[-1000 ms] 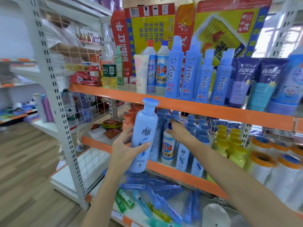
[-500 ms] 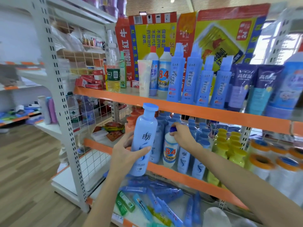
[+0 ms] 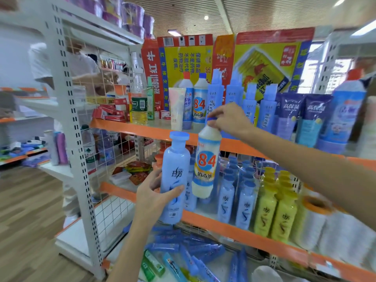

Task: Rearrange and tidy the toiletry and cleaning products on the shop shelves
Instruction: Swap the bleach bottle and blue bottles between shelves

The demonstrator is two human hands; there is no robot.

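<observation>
"84" bottle (image 3: 206,163) hangs from pinching right hand (image 3: 230,119) — cap mostly hidden — left hand (image 3: 151,197) grips shampoo bottle (image 3: 175,178)

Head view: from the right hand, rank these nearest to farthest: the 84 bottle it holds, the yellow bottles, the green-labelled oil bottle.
1. 84 bottle, held by its cap in the right hand.
2. Yellow bottles, middle shelf, below and to the right.
3. Oil bottle, top shelf, far left.

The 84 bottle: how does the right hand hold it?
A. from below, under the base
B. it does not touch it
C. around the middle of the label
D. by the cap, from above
D: the right hand pinches the blue cap of the 84 bottle, which hangs below it, clear of the shelf.
</observation>
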